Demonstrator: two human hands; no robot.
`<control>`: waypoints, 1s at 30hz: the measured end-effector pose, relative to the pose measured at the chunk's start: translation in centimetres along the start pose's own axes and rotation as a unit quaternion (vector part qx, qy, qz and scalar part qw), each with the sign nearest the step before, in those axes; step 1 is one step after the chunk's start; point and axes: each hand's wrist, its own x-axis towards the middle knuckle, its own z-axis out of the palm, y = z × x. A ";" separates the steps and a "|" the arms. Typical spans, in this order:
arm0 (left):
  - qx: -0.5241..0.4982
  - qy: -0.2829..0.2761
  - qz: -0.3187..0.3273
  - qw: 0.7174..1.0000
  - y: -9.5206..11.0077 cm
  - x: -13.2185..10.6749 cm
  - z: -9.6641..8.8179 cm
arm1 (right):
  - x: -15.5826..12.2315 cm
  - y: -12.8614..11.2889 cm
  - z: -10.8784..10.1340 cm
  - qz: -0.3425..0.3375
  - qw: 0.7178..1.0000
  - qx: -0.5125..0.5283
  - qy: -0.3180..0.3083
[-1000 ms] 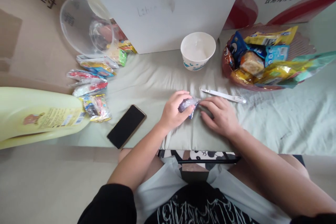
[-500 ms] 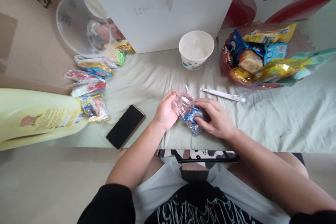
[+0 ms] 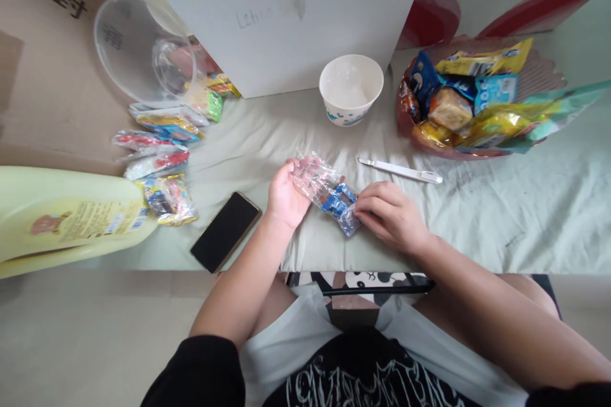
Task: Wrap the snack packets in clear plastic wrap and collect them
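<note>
A crinkled clear plastic wrapper with blue and red print [image 3: 324, 189] is stretched between my two hands over the pale green cloth [image 3: 501, 216]. My left hand [image 3: 285, 195] grips its upper left end with closed fingers. My right hand [image 3: 389, 216] pinches the lower right end, where the blue print is. A white paper bowl [image 3: 351, 88] stands just beyond my hands, and a thin white knife-like tool [image 3: 401, 171] lies flat just above my right hand.
A black phone [image 3: 225, 231] lies to the left of my left hand. Several snack packets [image 3: 155, 162] lie in a row at the far left, beside a clear plastic tub [image 3: 128, 51] and a yellow bottle [image 3: 67, 216]. A red basket [image 3: 548, 79] of snacks sits at right; a white box [image 3: 286, 13] behind.
The wrapper was balled up between my hands; they have drawn apart and it is now pulled out long between them. My left hand turned palm up.
</note>
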 end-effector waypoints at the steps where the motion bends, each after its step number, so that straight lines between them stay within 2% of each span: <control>1: 0.001 -0.002 0.009 1.000 0.2 0.1 -0.1 | 0.0 0.1 -0.1 0.012 1.000 -0.008 0.004; 6: 0.016 0.005 0.061 0.998 1.8 0.8 -0.9 | -0.2 1.2 -1.4 0.048 0.997 -0.059 0.020; 11: 0.085 0.046 0.121 0.988 2.6 1.8 -2.2 | -0.1 2.0 -3.0 0.157 0.976 -0.103 0.108; 13: 0.159 0.051 0.179 0.970 2.4 2.0 -2.8 | -0.1 1.9 -3.2 0.170 0.970 -0.105 0.137; 15: 0.262 0.058 0.292 0.918 2.1 2.1 -3.3 | -0.1 1.6 -3.0 0.159 0.975 -0.089 0.130; 16: 0.316 0.063 0.358 0.876 1.9 2.1 -3.5 | -0.1 1.4 -2.8 0.149 0.979 -0.079 0.118; 18: 0.423 0.059 0.477 0.768 1.8 2.0 -3.7 | -0.1 1.2 -2.3 0.124 0.986 -0.066 0.089; 19: 0.475 0.045 0.516 0.711 1.7 1.9 -3.7 | -0.1 1.2 -2.1 0.112 0.989 -0.067 0.075; 21: 0.577 0.000 0.540 0.613 1.4 1.9 -3.6 | -0.2 1.3 -1.6 0.101 0.990 -0.086 0.041; 23: 0.665 -0.037 0.506 0.548 0.9 1.9 -3.5 | -0.3 1.6 -1.3 0.102 0.988 -0.114 -0.002; 24: 0.696 -0.045 0.481 0.531 0.7 2.0 -3.5 | -0.3 1.8 -1.2 0.104 0.986 -0.128 -0.020; 26: 0.726 -0.052 0.445 0.521 0.3 2.2 -3.5 | -0.4 2.0 -1.2 0.107 0.982 -0.151 -0.040; 30: 0.702 -0.081 0.463 0.536 0.5 2.5 -3.5 | -0.4 2.1 -1.3 0.094 0.978 -0.178 -0.046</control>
